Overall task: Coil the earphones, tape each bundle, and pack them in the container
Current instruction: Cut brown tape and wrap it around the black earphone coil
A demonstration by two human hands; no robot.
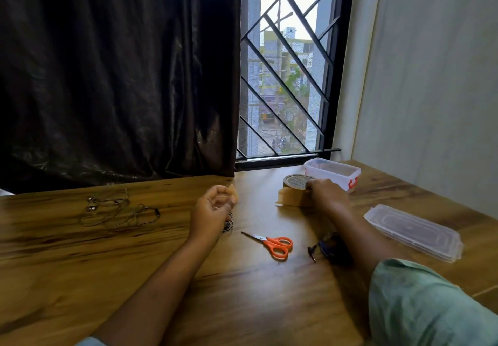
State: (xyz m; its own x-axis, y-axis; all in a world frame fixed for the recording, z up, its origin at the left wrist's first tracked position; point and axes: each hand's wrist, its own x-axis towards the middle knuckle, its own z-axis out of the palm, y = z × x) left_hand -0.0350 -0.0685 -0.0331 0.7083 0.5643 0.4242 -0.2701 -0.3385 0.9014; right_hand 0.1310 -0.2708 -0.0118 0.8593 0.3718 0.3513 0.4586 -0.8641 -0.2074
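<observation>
Daylight is entering through a window with a black diagonal metal grille (286, 95), beyond which buildings and trees are showing. A dark brown glossy curtain (116, 76) is hanging to its left, meeting a brown wood-grain table (80, 264). A plain pale wall (431, 76) is bounding the right side.

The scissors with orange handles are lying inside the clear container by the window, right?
No. The scissors with orange handles are lying on the wooden table, nearer the person than the clear container by the window, not inside it. The head view shows this.
</observation>
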